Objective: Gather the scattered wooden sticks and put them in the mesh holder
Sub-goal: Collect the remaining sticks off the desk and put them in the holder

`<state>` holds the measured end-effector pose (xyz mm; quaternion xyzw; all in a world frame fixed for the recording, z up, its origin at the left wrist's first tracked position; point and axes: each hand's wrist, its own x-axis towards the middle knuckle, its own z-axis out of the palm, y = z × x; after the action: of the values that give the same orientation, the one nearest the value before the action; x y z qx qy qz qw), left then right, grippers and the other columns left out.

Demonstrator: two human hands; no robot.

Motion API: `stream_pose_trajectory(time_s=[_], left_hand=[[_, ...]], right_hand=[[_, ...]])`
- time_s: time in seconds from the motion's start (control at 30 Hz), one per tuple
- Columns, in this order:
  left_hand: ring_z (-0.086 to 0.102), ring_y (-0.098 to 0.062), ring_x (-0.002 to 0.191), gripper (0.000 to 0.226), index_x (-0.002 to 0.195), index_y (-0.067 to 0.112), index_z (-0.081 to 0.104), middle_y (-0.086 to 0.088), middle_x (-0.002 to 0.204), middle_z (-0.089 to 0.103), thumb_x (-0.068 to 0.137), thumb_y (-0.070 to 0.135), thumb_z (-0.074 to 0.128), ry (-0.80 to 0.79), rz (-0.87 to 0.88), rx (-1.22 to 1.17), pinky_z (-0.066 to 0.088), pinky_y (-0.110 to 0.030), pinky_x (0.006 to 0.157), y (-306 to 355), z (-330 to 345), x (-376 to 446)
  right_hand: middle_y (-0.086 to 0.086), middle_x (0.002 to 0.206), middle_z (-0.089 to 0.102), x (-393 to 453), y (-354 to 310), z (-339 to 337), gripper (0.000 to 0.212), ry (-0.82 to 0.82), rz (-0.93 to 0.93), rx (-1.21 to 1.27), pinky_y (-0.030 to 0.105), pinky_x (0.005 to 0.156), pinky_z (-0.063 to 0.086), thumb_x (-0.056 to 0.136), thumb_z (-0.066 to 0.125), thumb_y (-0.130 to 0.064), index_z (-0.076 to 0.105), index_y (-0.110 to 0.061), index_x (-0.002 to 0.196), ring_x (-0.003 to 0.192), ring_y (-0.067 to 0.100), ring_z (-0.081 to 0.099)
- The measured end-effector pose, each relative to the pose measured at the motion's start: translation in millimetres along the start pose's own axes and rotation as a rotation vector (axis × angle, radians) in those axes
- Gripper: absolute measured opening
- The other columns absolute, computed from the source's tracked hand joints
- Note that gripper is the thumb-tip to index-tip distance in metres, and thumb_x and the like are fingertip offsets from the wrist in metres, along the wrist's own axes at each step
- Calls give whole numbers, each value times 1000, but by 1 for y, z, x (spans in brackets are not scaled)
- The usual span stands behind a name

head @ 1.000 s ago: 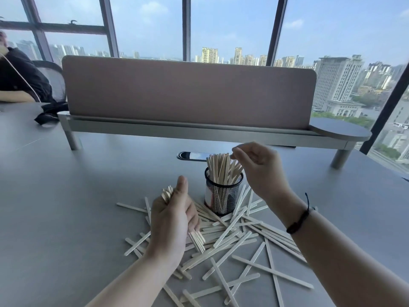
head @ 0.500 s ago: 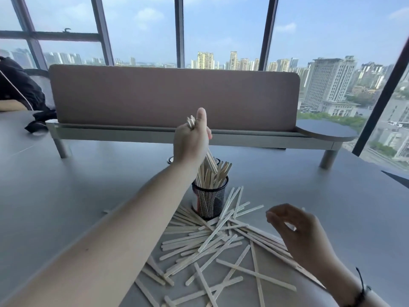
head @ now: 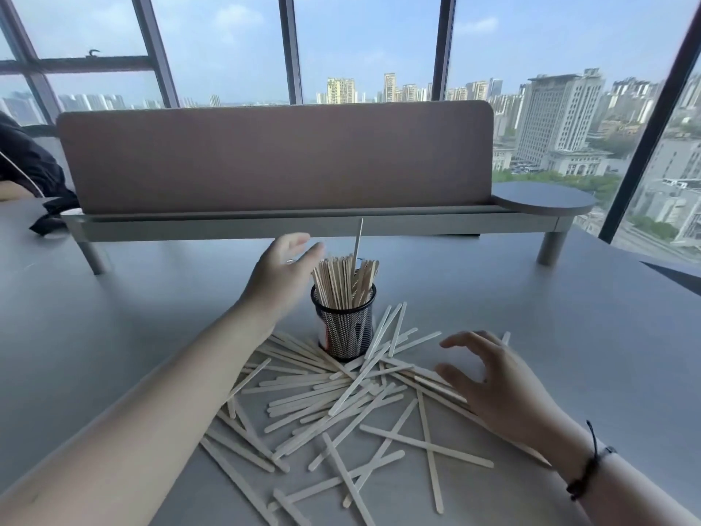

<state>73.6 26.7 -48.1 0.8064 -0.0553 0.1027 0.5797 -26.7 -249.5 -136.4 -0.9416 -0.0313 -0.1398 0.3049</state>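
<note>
Surroundings: a pink divider panel [head: 273, 161] is standing on a grey shelf rail [head: 318, 225] across the far side of the grey table [head: 113, 317], with city windows behind; a dark bag [head: 30, 172] is lying at the far left.
In the way: the loose sticks are leaning against the foot of the mesh holder [head: 344, 324], crowding its base on the near and right sides.
Left hand [head: 282, 273]: hovering just left of the holder's rim, fingers spread apart, gripping nothing.
Right hand [head: 493, 381]: arching over the right edge of the pile, fingers curled apart, fingertips touching sticks but not clamped on any.
Change from half a second ago: the left hand was gripping a bundle above the holder; that bundle is now standing inside, and one stick [head: 357, 242] is poking up above the rest.
Count: one holder, packed with dozens of upright sticks; the scattered wooden sticks [head: 341, 400] are overlapping too much for an exact count, roughly forty or more.
</note>
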Motion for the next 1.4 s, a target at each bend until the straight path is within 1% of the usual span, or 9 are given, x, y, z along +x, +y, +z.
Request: stream_pose_trajectory(time_s=[0.13, 0.27, 0.43, 0.53, 0.83, 1.0, 1.13, 1.27, 1.4], left_hand=[[55, -9, 123, 36, 134, 20, 56, 6, 133, 59, 100, 31, 56, -23, 73, 54, 39, -31, 109, -8, -14, -14], [47, -4, 130, 38, 131, 27, 56, 13, 135, 57, 98, 45, 54, -107, 155, 257, 34, -29, 111, -36, -34, -31], [20, -10, 149, 92, 148, 31, 38, 8, 161, 27, 77, 89, 29, -309, 80, 770, 17, -32, 119, -87, -67, -46], [4, -6, 151, 106, 154, 39, 20, 13, 165, 12, 66, 96, 12, -442, 14, 889, 6, -36, 123, -108, -71, -52], [36, -27, 139, 87, 147, 31, 31, -6, 148, 41, 80, 86, 18, -187, 58, 850, 33, -44, 113, -102, -22, -68], [51, -25, 125, 80, 131, 27, 54, -3, 129, 58, 83, 83, 22, -63, 158, 732, 40, -44, 107, -99, -18, -72], [41, -6, 135, 84, 130, 33, 57, 14, 135, 52, 75, 92, 34, -291, 299, 503, 32, -34, 113, -94, -47, -76], [-4, 8, 147, 124, 147, 54, 22, 31, 158, 5, 39, 85, 75, -695, 248, 601, 6, -22, 121, -85, -71, -91], [-32, 8, 140, 145, 144, 63, -10, 31, 154, -24, 33, 80, 81, -862, 190, 835, -11, -27, 120, -82, -72, -97]], right_hand=[[-14, 121, 58, 1, 4, -5, 38, 48, 79, -84, 30, 84, 44, 81, 59, -60, 61, -39, 112, 89, 14, 61], [-3, 140, 50, 3, 13, -9, 58, 79, 159, -257, 35, 108, 31, 82, 54, -67, 54, -34, 129, 130, 21, 45], [1, 153, 38, 9, 21, -3, 76, -34, 250, -278, 35, 118, 18, 84, 41, -74, 42, -26, 143, 145, 16, 26], [-4, 154, 38, 12, 11, 2, 71, -69, 231, -247, 35, 118, 22, 87, 42, -72, 43, -28, 143, 143, 14, 30], [-5, 155, 37, 7, -48, 47, 77, -115, 59, -38, 31, 116, 26, 87, 47, -69, 34, -26, 148, 141, 14, 33], [-7, 153, 37, 2, -66, 46, 83, -168, 65, 114, 23, 106, 28, 83, 49, -74, 29, -31, 150, 140, 9, 34], [-6, 162, 18, -12, -53, 29, 103, -254, 46, -89, 34, 119, 19, 66, 42, -92, 12, -43, 151, 148, 16, 18], [-8, 165, 2, -16, -37, 17, 129, -393, 6, -204, 35, 123, -2, 47, 35, -104, -5, -42, 153, 150, 8, -7], [-13, 163, -7, -17, -37, 13, 132, -498, -79, -207, 38, 122, -9, 41, 49, -101, -20, -54, 144, 147, 3, -18]])
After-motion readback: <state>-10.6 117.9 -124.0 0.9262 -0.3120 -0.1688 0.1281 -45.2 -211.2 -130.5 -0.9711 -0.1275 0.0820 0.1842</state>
